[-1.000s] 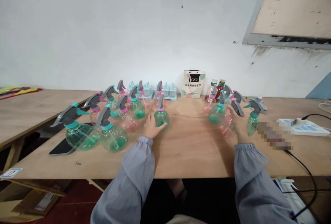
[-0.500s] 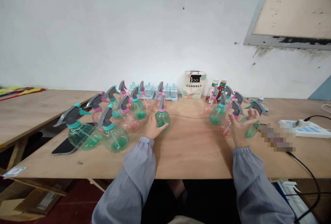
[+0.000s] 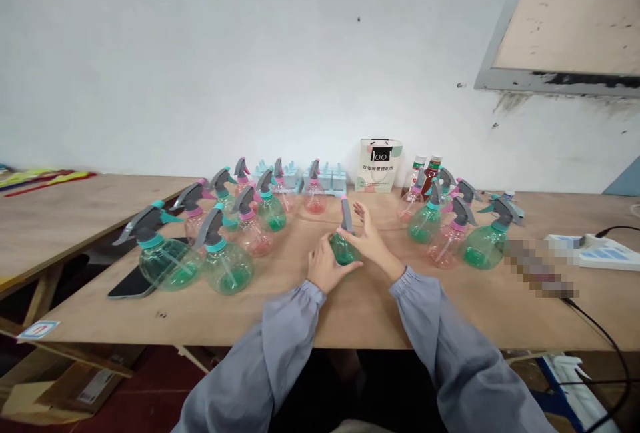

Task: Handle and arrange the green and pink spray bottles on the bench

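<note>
A round green spray bottle (image 3: 346,250) with a grey trigger head and pink collar stands on the table before me. My left hand (image 3: 326,264) wraps its lower left side, thumb stretched across the front. At the upper right of the same bottle is my right hand (image 3: 371,238), its thumb toward the neck and its other fingers raised and apart beside the grey head. Whether the right thumb touches the neck I cannot tell. Just behind stands a pink spray bottle (image 3: 315,198).
Several green and pink spray bottles crowd the left, one clear green bottle (image 3: 165,263) by a dark phone (image 3: 133,283). More spray bottles (image 3: 483,246) stand at the right, near a power strip (image 3: 595,251). A paper bag (image 3: 379,166) and light-blue moulds (image 3: 327,178) line the wall.
My left hand has moved right with the green spray bottle, away from the pink one behind. My right hand has left the right-hand group of bottles and come to the green bottle's neck.
</note>
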Action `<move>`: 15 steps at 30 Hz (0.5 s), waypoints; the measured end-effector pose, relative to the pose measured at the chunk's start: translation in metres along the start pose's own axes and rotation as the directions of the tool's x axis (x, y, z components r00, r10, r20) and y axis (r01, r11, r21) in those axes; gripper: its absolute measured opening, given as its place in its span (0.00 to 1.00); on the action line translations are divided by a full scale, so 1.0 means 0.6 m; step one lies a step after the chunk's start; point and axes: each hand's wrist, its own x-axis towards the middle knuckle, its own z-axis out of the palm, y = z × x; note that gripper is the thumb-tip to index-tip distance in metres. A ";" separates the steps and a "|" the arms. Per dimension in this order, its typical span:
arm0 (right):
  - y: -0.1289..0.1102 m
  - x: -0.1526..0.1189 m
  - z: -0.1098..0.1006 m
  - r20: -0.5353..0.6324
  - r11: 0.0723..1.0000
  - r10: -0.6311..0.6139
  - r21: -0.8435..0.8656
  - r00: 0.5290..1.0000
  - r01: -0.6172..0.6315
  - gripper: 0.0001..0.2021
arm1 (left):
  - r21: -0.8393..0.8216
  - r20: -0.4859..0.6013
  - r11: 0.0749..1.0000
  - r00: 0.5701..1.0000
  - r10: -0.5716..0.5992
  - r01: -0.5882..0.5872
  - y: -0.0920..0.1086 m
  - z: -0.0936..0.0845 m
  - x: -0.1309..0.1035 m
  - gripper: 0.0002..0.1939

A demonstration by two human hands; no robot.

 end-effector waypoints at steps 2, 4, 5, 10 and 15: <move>0.003 0.011 0.010 0.018 0.997 0.010 0.070 1.000 -0.011 0.33 | -0.066 -0.002 0.997 0.999 0.051 -0.051 -0.006 0.010 -0.012 0.50; 0.005 0.015 0.009 0.015 0.994 0.012 0.112 1.000 -0.014 0.26 | -0.203 -0.022 0.971 0.992 0.124 -0.126 -0.018 0.014 -0.009 0.46; 0.007 0.015 0.006 0.009 0.992 0.017 0.125 1.000 -0.018 0.23 | -0.297 -0.070 0.943 0.988 0.137 -0.152 -0.026 0.014 0.001 0.40; 0.018 0.017 -0.009 0.004 0.986 0.032 0.164 0.999 -0.032 0.23 | -0.534 -0.346 0.839 0.933 -0.102 -0.106 -0.063 -0.012 0.138 0.18; 0.012 0.025 -0.016 0.024 0.972 0.021 0.233 0.999 -0.026 0.22 | -0.349 -0.290 0.928 0.927 -0.239 0.130 -0.068 -0.024 0.312 0.34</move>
